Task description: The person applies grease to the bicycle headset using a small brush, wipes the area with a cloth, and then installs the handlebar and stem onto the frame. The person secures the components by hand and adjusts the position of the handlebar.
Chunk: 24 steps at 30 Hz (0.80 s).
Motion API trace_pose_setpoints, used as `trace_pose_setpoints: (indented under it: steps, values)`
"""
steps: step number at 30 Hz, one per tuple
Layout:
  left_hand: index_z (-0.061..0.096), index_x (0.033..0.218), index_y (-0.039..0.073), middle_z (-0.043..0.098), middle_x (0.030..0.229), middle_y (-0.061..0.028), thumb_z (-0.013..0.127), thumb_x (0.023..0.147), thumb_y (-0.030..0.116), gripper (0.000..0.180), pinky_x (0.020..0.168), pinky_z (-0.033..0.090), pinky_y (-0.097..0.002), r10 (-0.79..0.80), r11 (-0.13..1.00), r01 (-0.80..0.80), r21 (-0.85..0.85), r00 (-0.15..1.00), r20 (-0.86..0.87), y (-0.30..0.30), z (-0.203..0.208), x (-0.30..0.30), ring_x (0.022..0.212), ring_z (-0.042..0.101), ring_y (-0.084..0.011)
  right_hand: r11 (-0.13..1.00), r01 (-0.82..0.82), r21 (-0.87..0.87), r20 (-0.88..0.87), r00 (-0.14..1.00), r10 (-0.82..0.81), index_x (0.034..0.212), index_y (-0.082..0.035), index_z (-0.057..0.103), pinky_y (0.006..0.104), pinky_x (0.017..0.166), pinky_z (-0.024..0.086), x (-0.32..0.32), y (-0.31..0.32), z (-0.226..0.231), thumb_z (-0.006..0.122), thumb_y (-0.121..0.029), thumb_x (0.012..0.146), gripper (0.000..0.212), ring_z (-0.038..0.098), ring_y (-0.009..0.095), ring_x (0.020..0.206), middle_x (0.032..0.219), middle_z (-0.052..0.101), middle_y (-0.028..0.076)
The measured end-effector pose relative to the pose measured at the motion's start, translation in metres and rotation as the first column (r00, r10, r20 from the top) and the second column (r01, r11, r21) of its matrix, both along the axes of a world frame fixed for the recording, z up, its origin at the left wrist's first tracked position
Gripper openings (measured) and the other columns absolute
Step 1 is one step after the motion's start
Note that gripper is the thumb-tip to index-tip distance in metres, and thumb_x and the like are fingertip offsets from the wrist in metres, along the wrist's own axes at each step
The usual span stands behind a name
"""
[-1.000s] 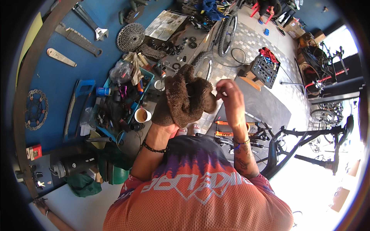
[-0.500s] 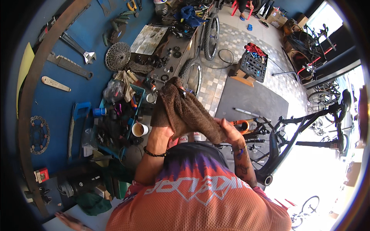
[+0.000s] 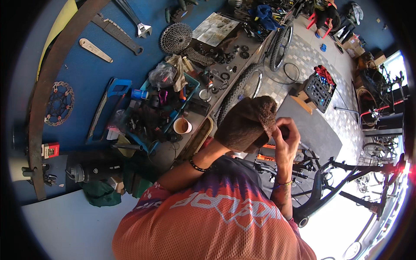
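A brown terry rag [image 3: 243,125] is draped over my left hand [image 3: 218,148], hiding its fingers; the hand is closed round the cloth from beneath. My right hand [image 3: 288,145] is at the rag's right side, its fingers bent in a pinch. Between thumb and fingers shows a small dark rounded piece [image 3: 284,131], whose kind I cannot make out. Left of the rag, a paper cup [image 3: 182,125] with brown liquid stands by a blue tray [image 3: 190,82] of dark parts and tools. Below my hands lies an orange bike part [image 3: 266,157].
A workbench along the left wall holds a stained sheet [image 3: 215,29] and small bike parts. Above it hang a cassette [image 3: 175,38], an adjustable wrench [image 3: 143,29] and a hacksaw [image 3: 117,88]. A black bike frame [image 3: 318,197] stands at the right. A crate [image 3: 318,92] is beyond; a person sits farther off.
The rag has moved right and is now bunched over my left hand. My right hand has risen from the rag's lower end and pinches a dark piece. The view has turned.
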<state>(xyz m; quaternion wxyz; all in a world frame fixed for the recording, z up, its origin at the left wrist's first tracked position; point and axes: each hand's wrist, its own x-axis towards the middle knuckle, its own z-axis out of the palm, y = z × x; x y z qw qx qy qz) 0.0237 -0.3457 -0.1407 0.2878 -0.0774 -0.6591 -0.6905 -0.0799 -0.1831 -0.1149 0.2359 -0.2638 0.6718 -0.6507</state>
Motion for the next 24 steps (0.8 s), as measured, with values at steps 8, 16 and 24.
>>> trace_pose_setpoints:
  steps: [8,16,24]
  values:
    - [0.057,0.138,0.000,0.063,0.135,-0.0099,0.051,0.106,0.019,0.038,0.105,0.047,-0.0330,0.765,0.525,-0.417,-0.742,0.613,0.197,-0.116,0.099,0.104,0.120,0.060,-0.0178,0.999,-0.042,-0.019,0.301,0.953,0.045,0.095,-0.002,0.068,0.0245,0.068,0.045,0.004,-0.019,-0.057,0.079,-0.024,0.096,0.025,0.055,0.006,0.076,0.080,0.062,-0.004]
    - [0.061,0.137,-0.003,0.070,0.127,-0.0159,0.064,0.101,0.030,0.049,0.101,0.051,-0.0377,0.883,0.467,-0.294,-0.834,0.107,0.457,-0.364,0.089,0.260,0.115,0.066,-0.0256,0.878,0.188,0.440,0.328,0.877,-0.352,0.091,-0.003,0.071,0.0261,0.061,0.042,0.012,0.087,-0.274,0.077,-0.040,0.096,0.038,0.051,0.005,0.069,0.077,0.062,-0.002]
    - [0.064,0.134,-0.009,0.076,0.115,-0.0207,0.061,0.107,0.032,0.049,0.097,0.054,-0.0372,0.393,0.897,-0.002,-0.443,0.463,0.794,-0.128,0.126,0.075,0.110,0.072,-0.0254,0.758,0.507,0.410,0.520,0.553,-0.651,0.090,-0.003,0.073,0.0262,0.059,0.044,0.004,0.152,-0.309,0.081,-0.036,0.094,0.034,0.057,0.008,0.066,0.077,0.066,0.000]
